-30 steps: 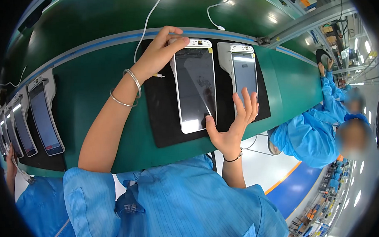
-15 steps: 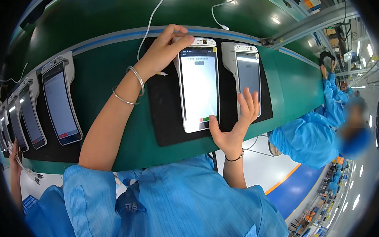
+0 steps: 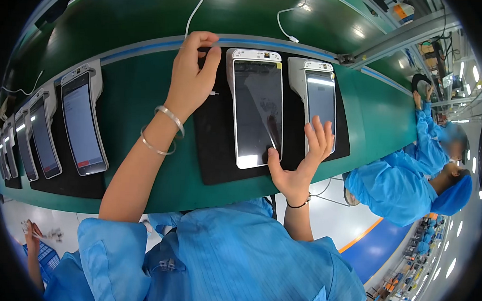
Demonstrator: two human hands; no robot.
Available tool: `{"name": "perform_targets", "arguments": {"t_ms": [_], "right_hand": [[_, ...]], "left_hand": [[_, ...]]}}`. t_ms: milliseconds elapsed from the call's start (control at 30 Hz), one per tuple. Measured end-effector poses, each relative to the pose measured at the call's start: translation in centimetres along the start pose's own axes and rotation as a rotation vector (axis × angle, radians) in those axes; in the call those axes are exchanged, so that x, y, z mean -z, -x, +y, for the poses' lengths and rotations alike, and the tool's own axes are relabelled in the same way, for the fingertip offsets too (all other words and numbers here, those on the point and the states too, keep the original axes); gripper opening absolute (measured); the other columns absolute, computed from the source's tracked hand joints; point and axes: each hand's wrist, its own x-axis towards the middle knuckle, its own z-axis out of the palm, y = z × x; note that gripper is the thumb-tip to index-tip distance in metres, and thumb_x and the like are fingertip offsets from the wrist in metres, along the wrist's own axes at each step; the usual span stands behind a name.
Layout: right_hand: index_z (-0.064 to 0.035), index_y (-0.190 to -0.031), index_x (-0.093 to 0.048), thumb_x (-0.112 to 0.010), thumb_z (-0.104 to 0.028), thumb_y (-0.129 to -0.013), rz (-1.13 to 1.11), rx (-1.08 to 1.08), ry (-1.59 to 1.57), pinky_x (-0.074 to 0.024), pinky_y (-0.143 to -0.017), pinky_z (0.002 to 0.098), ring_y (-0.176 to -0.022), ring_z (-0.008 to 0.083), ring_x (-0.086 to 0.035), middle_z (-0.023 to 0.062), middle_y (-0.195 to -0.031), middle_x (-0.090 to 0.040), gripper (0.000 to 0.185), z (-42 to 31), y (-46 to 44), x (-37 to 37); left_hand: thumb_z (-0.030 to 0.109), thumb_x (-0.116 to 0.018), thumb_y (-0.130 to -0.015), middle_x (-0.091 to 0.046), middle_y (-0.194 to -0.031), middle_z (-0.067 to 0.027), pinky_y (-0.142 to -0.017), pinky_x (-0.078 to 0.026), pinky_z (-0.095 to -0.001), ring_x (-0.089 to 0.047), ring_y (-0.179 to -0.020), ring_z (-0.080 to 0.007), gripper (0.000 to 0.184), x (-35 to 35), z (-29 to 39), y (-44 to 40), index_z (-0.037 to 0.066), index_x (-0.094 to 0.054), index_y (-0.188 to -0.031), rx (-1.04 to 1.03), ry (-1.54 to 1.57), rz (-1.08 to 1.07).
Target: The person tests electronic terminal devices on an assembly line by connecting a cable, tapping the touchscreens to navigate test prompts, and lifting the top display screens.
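The right hand (image 3: 298,176) is spread, thumb at the lower right edge of the handheld payment terminal (image 3: 258,111) on the black mat (image 3: 213,149); light, square taps should suit. Farther, the left hand (image 3: 193,82), loosely curled, could brace its top.

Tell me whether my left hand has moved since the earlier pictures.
Yes. Judged against the black mat, your left hand has shifted left, off the top corner of the nearer white device lying there.
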Motion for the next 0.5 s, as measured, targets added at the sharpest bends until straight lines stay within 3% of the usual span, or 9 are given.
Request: {"name": "perform_targets", "arguments": {"t_ms": [167, 267, 467, 500], "right_hand": [[-0.0055, -0.131, -0.044, -0.073, -0.021, -0.069, -0.002, -0.007, -0.015, -0.0076, -0.11, 0.0536, -0.137, 0.0389, -0.022, 0.0183, -0.14, -0.039, 0.07, 0.0, 0.1, 0.0], [-0.0046, -0.131, -0.043, -0.07, -0.02, -0.07, -0.005, 0.005, -0.008, -0.0077, -0.11, 0.0536, -0.137, 0.0393, -0.022, 0.0188, -0.14, -0.039, 0.069, 0.2, 0.1, 0.1], [-0.0017, -0.13, -0.044, -0.066, -0.018, -0.07, 0.115, 0.0, 0.033, -0.0134, -0.109, 0.0551, -0.134, 0.0405, -0.027, 0.0195, -0.137, -0.042, 0.066, 1.7, 0.3, 1.5], [0.003, -0.131, -0.041, -0.062, -0.014, -0.074, 0.11, -0.017, 0.088, -0.0199, -0.109, 0.0485, -0.133, 0.041, -0.029, 0.0223, -0.137, -0.041, 0.063, 2.1, -0.1, 2.3]], "left_hand": [[0.005, -0.061, -0.078, -0.054, -0.115, -0.0144, -0.094, -0.041, -0.0368, -0.051, -0.11, -0.0313, 0.03, 3.0, 2.5, 3.2, 0.003, -0.054, -0.107, -0.091, -0.365, -0.296], [0.006, -0.061, -0.079, -0.053, -0.117, -0.0137, -0.095, -0.041, -0.0382, -0.05, -0.111, -0.0315, 0.028, 3.5, 2.8, 4.6, 0.004, -0.055, -0.106, -0.077, -0.506, -0.433], [0.009, -0.061, -0.083, -0.054, -0.116, -0.0122, -0.091, -0.043, -0.0379, -0.053, -0.107, -0.0315, 0.012, 3.9, 3.5, 4.8, 0.004, -0.056, -0.093, -0.108, -0.647, -0.447], [0.009, -0.061, -0.084, -0.055, -0.116, -0.012, -0.091, -0.044, -0.0377, -0.053, -0.106, -0.0313, 0.01, 4.1, 3.6, 4.8, 0.004, -0.056, -0.091, -0.115, -0.666, -0.448]]}}
